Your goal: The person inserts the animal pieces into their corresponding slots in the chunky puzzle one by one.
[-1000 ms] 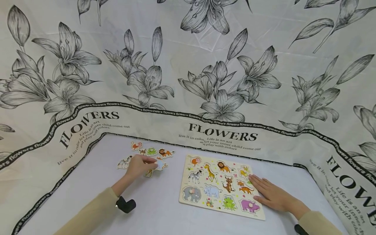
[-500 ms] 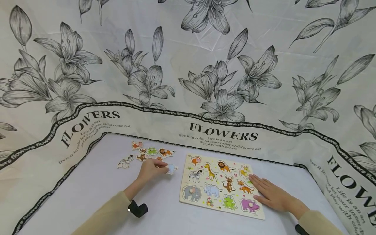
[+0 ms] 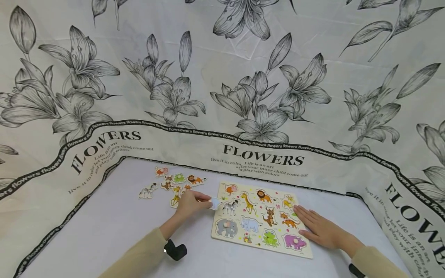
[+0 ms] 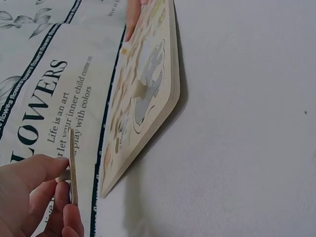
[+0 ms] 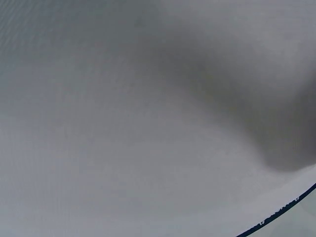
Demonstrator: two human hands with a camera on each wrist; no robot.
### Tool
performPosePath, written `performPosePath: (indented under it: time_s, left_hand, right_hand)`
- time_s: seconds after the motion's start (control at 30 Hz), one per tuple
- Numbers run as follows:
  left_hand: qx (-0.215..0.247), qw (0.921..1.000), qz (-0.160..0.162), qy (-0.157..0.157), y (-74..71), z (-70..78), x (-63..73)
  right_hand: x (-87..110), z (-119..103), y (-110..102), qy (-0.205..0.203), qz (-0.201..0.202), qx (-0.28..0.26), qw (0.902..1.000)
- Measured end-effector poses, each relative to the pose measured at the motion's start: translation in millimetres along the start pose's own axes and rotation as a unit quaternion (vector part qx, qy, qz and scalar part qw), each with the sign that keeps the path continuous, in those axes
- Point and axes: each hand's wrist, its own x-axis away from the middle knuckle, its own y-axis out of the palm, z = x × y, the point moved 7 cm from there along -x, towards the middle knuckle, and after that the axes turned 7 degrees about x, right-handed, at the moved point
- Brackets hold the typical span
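My left hand [image 3: 189, 204] pinches a light-blue animal puzzle piece [image 3: 214, 203] by its small knob, thumb against fingers. In the left wrist view the piece [image 4: 73, 168] is seen edge-on, held upright beside the puzzle board [image 4: 163, 106]. From the head view it overlaps the left edge of the wooden board [image 3: 243, 241]. The grey elephant piece [image 3: 226, 227] and the purple hippo piece [image 3: 295, 242], both with knobs, sit in the board. My right hand [image 3: 321, 231] lies flat with straight fingers on the board's right edge; the right wrist view shows only cloth and shadow.
Several loose pieces lie left of the board, including a zebra [image 3: 148, 191], a monkey [image 3: 161, 172], a kangaroo [image 3: 167, 182], a frog [image 3: 179, 178], a lion [image 3: 196, 180] and a giraffe [image 3: 175, 195]. A flower-printed curtain [image 3: 257, 162] borders the white tabletop [image 3: 104, 231].
My left hand has carried the light-blue piece rightward from the loose pieces to the board's left edge, uncovering the giraffe and kangaroo pieces. The right hand stays put.
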Motion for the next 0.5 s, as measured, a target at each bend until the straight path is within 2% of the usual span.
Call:
performPosePath:
  time_s: [0.5]
  left_hand:
    - [0.026, 0.9989, -0.037, 0.015, 32.6, 7.0, 8.6]
  right_hand:
    - [0.9, 2.2, 3.5, 0.012, -0.002, -0.017, 0.9998]
